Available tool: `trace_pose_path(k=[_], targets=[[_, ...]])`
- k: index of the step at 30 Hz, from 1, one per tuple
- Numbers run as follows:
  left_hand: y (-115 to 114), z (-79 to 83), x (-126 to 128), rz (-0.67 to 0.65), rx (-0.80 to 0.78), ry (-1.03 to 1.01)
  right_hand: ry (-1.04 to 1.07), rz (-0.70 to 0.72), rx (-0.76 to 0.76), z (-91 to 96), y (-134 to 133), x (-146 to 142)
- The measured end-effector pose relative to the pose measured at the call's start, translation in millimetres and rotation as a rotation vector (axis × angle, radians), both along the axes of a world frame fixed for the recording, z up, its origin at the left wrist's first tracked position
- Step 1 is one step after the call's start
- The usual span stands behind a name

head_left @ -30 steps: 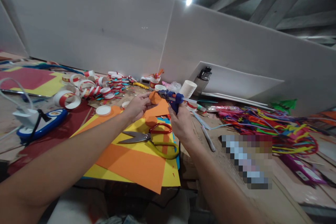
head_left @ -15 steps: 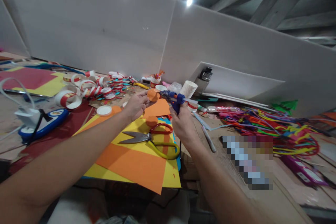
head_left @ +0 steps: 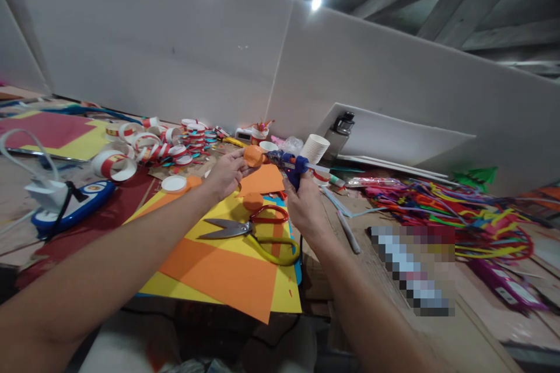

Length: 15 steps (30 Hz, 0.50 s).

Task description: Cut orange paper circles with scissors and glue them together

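Note:
My left hand [head_left: 226, 173] pinches a small orange paper piece [head_left: 254, 155] above the table. My right hand [head_left: 306, 207] grips a blue glue gun [head_left: 289, 163], its nozzle pointing left and touching the orange piece. Below the hands lie sheets of orange and yellow paper [head_left: 227, 256]. On them rest scissors [head_left: 251, 232] with a red and a yellow-green handle. A second small orange piece [head_left: 252, 200] sits beside the red handle.
Red-and-white paper rings [head_left: 144, 148] are heaped at the back left. A white paper cup [head_left: 314, 148] and a dark bottle [head_left: 340, 131] stand behind the glue gun. Coloured pipe cleaners [head_left: 450, 210] sprawl at the right. A white charger with cable [head_left: 44, 192] sits on the left.
Both hands have lifted slightly and moved a little away from me with the orange piece and the glue gun. The orange piece has turned in my fingers.

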<state>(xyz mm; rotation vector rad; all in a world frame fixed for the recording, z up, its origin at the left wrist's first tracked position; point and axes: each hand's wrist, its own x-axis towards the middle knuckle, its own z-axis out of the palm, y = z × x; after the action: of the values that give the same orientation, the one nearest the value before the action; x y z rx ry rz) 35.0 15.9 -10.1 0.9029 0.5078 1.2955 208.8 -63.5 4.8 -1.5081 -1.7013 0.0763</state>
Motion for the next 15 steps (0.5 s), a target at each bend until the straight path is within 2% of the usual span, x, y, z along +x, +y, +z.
trace_pose_path(k=[15], targets=[[-1.6,-3.3,1.6,-0.016,0.019,0.023,0.001,0.000,0.008,2.4,-1.1,-0.6]])
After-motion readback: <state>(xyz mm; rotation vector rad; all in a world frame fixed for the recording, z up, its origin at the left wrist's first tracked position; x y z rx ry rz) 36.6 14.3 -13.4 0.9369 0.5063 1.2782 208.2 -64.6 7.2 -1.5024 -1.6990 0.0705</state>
